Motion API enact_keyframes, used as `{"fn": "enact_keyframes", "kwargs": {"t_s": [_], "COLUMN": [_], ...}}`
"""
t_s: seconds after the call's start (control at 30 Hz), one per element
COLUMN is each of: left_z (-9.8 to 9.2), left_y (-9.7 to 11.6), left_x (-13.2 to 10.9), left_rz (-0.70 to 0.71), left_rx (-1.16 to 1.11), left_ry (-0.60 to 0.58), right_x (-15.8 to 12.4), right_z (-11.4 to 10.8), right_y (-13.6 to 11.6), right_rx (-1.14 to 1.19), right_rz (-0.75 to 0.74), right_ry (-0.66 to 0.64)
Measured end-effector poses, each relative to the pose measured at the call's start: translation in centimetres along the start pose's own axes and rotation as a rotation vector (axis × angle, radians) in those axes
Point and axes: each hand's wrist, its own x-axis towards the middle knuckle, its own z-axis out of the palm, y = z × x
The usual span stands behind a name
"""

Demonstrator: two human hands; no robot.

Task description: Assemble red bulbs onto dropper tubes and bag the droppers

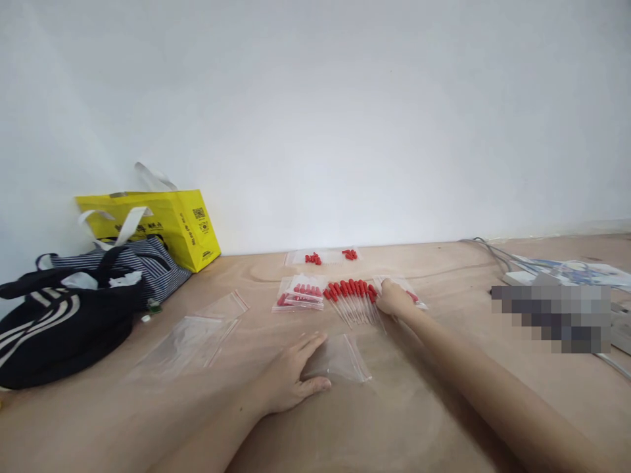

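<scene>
My left hand (296,374) lies with its fingers apart at the left edge of a clear zip bag (338,358) on the table. Farther off, my right hand (394,299) is closed at the right end of a fan of red-capped clear droppers (352,289); its fingertips hide whatever is between them. Left of the fan sit stacked zip bags with red-capped pieces (300,295) inside. Another bag with red pieces (413,297) lies partly behind my right hand. Near the wall, two small groups of red caps (313,259) show in clear bags.
Flat clear bags (182,338) lie on the wooden table (394,420) at the left. Beyond them are a black bag (64,335), a striped bag (160,266) and a yellow bag (197,230). Cables (493,253) and a pixelated item (552,318) are at the right.
</scene>
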Motion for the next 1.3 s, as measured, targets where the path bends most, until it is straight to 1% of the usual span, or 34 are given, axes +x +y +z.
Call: {"fn": "enact_keyframes", "kwargs": {"t_s": [0.13,0.2,0.27,0.33,0.4,0.43,0.5,0.53,0.63,0.77,0.87,0.93,0.97,1.1,1.17,1.23,1.3], "left_z": [0.0,0.0,0.0,0.1,0.1,0.1,0.1,0.1,0.0,-0.1,0.0,0.1,0.2,0.5,0.7,0.8,0.7], "left_y": [-0.1,-0.1,-0.1,-0.2,-0.4,-0.4,-0.4,-0.4,-0.1,0.2,0.1,-0.1,-0.2,-0.7,-0.9,-0.9,-1.0], "left_x": [0.0,0.0,0.0,0.0,0.1,0.1,0.1,0.1,0.0,0.0,0.0,0.0,0.0,0.1,0.2,0.3,0.3], "left_rz": [-0.01,-0.01,-0.006,-0.003,-0.001,0.0,0.002,0.002,0.003,-0.006,-0.022,-0.015,-0.009,0.004,0.01,0.022,0.054], "left_rx": [0.019,0.026,0.028,0.028,0.027,0.027,0.029,0.032,0.042,0.038,0.027,0.019,0.015,0.005,0.005,0.007,0.015], "left_ry": [-0.023,-0.027,-0.023,-0.016,-0.016,-0.017,-0.02,-0.02,-0.017,-0.007,-0.01,-0.004,0.001,0.011,0.009,0.008,0.016], "right_x": [-0.1,-0.4,-1.1,-2.2,-3.6,-4.4,-6.0,-6.7,-8.2,-9.2,-9.8,-10.2,-10.4,-10.7,-10.7,-10.7,-10.7], "right_z": [-0.7,-1.5,-2.3,-2.9,-2.6,-2.2,-0.9,-0.2,1.4,2.0,2.1,2.1,2.1,1.9,1.6,1.4,1.4], "right_y": [-1.0,-1.1,-0.8,-0.2,0.3,0.6,0.7,0.7,0.0,-1.2,-1.8,-2.0,-2.0,-1.7,-1.7,-1.6,-1.6], "right_rx": [0.019,0.036,0.082,0.226,0.484,0.629,0.874,0.962,1.128,1.302,1.42,1.436,1.414,1.2,1.129,1.088,1.034], "right_rz": [0.02,-0.002,-0.058,-0.163,-0.267,-0.283,-0.24,-0.208,-0.136,-0.085,-0.032,-0.041,-0.07,-0.249,-0.369,-0.493,-0.583], "right_ry": [-0.012,-0.002,0.024,0.058,0.078,0.076,0.041,0.024,0.0,-0.02,-0.102,-0.175,-0.222,-0.472,-0.591,-0.65,-0.628]}}
